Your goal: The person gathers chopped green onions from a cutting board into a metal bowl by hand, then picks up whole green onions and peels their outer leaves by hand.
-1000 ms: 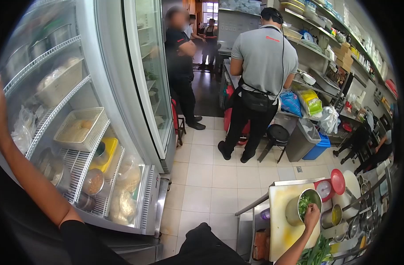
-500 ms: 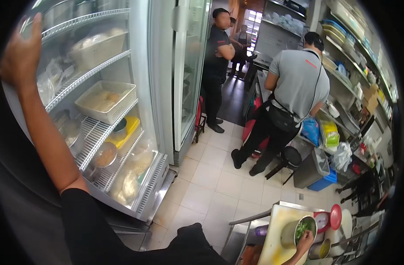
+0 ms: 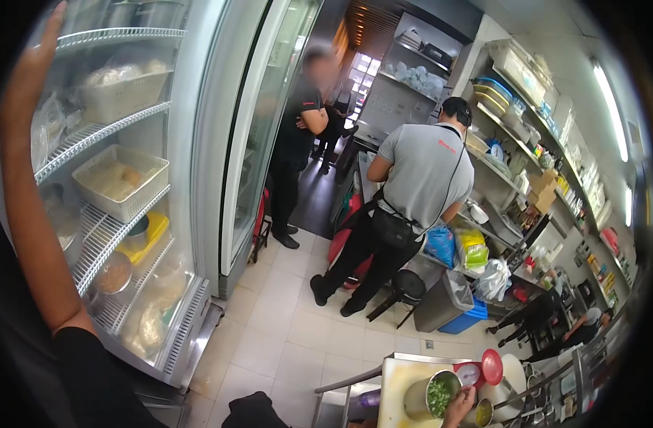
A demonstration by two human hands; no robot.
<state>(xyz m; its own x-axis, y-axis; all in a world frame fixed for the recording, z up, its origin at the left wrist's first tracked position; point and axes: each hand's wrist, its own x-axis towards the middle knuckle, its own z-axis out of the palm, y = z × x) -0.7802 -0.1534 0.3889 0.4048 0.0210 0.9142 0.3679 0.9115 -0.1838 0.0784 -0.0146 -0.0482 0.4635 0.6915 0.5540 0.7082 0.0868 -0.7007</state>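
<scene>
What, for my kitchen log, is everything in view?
Tall metal fridges: two, grey, left
Rectangular plastic baskets: two, off-white, left fridge
Round-seated stool: one, black, centre
Rectangular plastic bins: two, grey and blue, beside stool
Metal pot of chopped greens: one, silver, lower right
Plastic cutting board: one, yellow-stained white, under pot
Shelf items: many, mixed, right wall
People: several, grey- or black-clad, background
Left hand: one, bare, upper left
Right hand: one, bare, pot's rim

Pot (image 3: 432, 396) smooth, shiny metal; tub (image 3: 123, 183) matt, likely plastic; floor tiles (image 3: 291, 318) glossy.
</scene>
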